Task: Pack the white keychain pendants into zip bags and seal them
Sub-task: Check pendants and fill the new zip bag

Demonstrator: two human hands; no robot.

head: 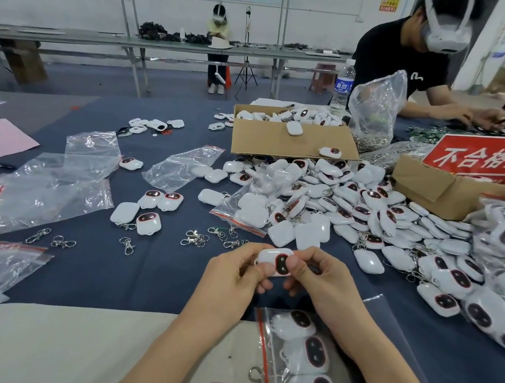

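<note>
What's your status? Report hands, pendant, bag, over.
Left hand and right hand both pinch one white rounded plastic pendant, dark oval face. Clear red-striped zip bag by right forearm holds three pendants, seal unclear. Nothing between them.

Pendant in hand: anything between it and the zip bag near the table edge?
Nothing visible. The left hand and right hand pinch the pendant; the zip bag lies just nearer, only blue cloth between. Whether its mouth is open I cannot tell.
</note>
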